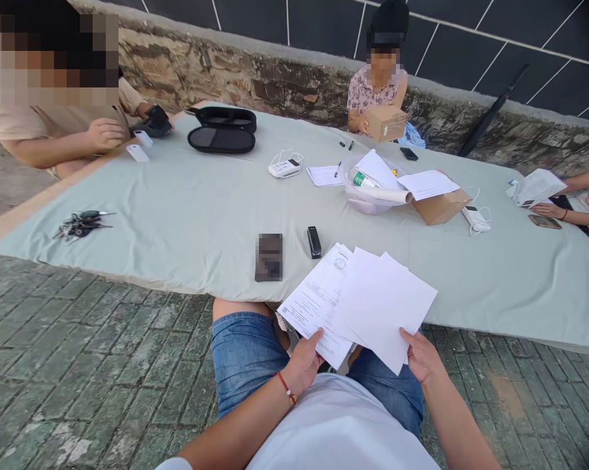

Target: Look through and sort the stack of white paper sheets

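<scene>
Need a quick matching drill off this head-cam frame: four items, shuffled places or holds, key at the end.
1. printed sheets
2. plain white sheets
3. black stapler
4. bunch of keys

A. on the pale cloth, toward its left end
B. gripped at the near edge by the right hand
C. on the cloth, close to the sheets, not held
D. gripped at the near edge by the left hand

Pairs: 1-D, 2-B, 3-C, 4-A
</scene>
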Demonstrator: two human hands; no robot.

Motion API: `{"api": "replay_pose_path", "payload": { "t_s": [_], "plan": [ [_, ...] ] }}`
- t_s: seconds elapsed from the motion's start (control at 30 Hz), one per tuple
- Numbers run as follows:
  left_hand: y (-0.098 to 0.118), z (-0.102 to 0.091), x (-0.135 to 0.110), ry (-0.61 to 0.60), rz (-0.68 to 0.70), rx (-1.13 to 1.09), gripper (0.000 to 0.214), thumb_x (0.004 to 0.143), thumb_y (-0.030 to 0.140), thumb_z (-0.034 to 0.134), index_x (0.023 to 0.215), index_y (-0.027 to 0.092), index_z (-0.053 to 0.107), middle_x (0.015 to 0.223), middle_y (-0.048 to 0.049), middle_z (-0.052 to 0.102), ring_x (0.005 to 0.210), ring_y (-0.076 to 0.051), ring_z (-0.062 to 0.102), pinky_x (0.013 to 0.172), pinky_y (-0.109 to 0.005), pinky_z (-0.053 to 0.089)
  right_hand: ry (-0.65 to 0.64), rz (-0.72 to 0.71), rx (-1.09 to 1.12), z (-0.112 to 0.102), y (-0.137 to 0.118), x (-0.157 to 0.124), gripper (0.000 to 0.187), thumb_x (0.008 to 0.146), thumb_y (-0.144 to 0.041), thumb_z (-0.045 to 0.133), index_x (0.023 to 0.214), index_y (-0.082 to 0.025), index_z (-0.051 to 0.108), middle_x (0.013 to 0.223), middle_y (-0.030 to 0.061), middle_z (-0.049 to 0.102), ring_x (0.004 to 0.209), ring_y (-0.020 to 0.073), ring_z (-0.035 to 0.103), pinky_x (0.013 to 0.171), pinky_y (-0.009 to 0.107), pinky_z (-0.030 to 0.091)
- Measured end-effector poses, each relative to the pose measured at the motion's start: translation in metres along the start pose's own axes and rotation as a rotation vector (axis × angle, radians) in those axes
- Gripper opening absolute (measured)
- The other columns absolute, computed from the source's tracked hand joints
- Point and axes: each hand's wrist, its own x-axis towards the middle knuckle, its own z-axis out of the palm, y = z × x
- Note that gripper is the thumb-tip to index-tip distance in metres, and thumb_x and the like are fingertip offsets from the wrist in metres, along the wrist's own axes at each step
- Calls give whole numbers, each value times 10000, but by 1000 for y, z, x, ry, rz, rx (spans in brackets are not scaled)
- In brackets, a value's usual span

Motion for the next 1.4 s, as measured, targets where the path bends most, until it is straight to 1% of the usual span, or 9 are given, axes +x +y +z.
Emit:
{"api": "replay_pose_path", "payload": {
  "t_s": [0.17,0.33,0.57,0.67,0.77,0.87,1.0,1.17,1.4],
  "plan": [
    [-24,13,-6,-99,-150,253,87,831,209,662,904,164,676,899,-77,741,750,-168,669,678,-260,523,-42,37,80,13,27,-13,413,627,-253,868,1001,-200,701,1019,48,760,975,250,713,906,372,582],
    [-25,6,-3,-180,-188,363,95,785,250,687,856,188,679,853,-55,728,738,-163,636,695,-263,498,-92,13,28,21,39,-10,424,639,-289,864,1020,-207,695,1061,56,751,999,257,706,912,384,570],
    [29,-32,-4,-102,-51,171,283,788,291,686,1042,181,623,1062,-88,686,849,-177,652,740,-305,533,-64,-40,-65,11,35,-1,455,624,-319,860,1033,-210,693,1076,60,746,985,251,705,897,373,566],
    [55,-36,1,-103,51,126,297,831,389,649,1058,204,595,1039,-72,682,842,-180,661,761,-334,547,-58,-49,-85,9,33,-2,447,629,-321,852,1033,-221,691,1088,53,742,1003,251,699,905,373,564],
    [65,-31,9,-47,171,196,270,815,392,666,1003,222,573,883,-22,679,719,-146,652,691,-292,535,-45,-88,-96,13,33,-3,455,659,-339,829,1074,-234,673,1121,45,732,1045,256,686,922,396,561],
    [56,-24,12,-27,216,284,236,773,326,703,920,193,576,779,-11,663,649,-119,626,638,-242,506,-5,-141,-90,20,33,-5,482,676,-352,812,1114,-230,654,1169,51,714,1098,264,662,960,412,543],
    [28,-19,6,-70,164,294,227,754,328,714,869,186,579,746,-4,648,645,-120,615,652,-259,519,30,-123,-182,23,30,-8,490,684,-361,809,1129,-223,656,1208,66,696,1125,279,646,987,428,528],
    [1,-25,1,-57,168,287,257,728,367,714,867,189,593,703,14,622,608,-117,581,581,-237,485,-174,-43,-165,20,29,-11,484,706,-357,807,1147,-220,662,1220,75,689,1109,282,657,1004,455,518],
    [21,-28,2,-112,114,335,327,697,441,730,855,188,596,737,5,651,636,-126,594,561,-222,454,-211,-81,-162,19,35,-6,487,729,-344,792,1183,-261,634,1231,35,687,1118,241,656,1020,409,506]
  ]
}}
